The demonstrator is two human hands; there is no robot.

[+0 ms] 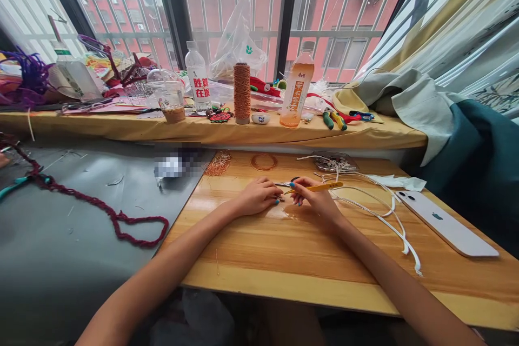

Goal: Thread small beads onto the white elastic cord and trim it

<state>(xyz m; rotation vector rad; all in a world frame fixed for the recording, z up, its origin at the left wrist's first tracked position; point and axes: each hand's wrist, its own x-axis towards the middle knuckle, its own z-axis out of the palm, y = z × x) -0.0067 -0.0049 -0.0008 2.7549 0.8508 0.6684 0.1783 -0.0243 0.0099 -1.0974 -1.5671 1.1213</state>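
Observation:
Over the wooden table, my right hand (315,199) grips a pair of yellow tweezers (324,187), their tip pointing left toward my other hand. My left hand (258,197) rests on the wood with its fingers closed on a small metallic-looking piece (280,199), too small to name. The tweezers' tip is close to that piece; whether they touch cannot be made out. Just behind the fingers lie scissors (283,184), partly hidden by my right hand. A coil of copper-coloured wire (263,161) and a heap of cut wire bits (219,164) lie farther back.
White cords (381,211) and a phone (446,221) lie on the right. A clear tray of small dark parts (333,162) stands behind. On the ledge (211,132) are a wire spool (242,92), bottles, a cup (172,101) and pliers (337,120). Maroon braided cord (101,205) lies left.

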